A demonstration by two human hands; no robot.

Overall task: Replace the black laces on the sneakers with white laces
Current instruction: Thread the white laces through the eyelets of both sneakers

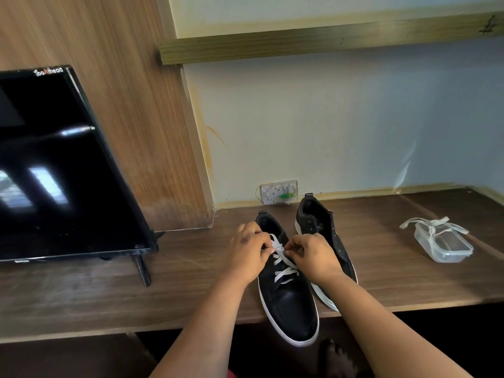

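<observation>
Pale wall and wood panelling back one long brown desk (191, 271), the largest thing in view. One dark television screen (60, 165) stands on its left part, leaning on thin legs. Two black sneakers lie side by side near the desk's front edge: the near sneaker (289, 304) has its toe overhanging the edge and carries a white lace (285, 264) crossed through its eyelets, while the far sneaker (321, 227), just to its right, shows bare eyelets and is partly hidden by the right forearm. One clear plastic tub (443, 245) sits well to the right with a second white lace (433, 226) draped over it. One white socket plate (278, 192) is on the wall. Both hands meet over the near sneaker's top eyelets: left hand (249, 253) and right hand (311, 256) each pinch the lace.
</observation>
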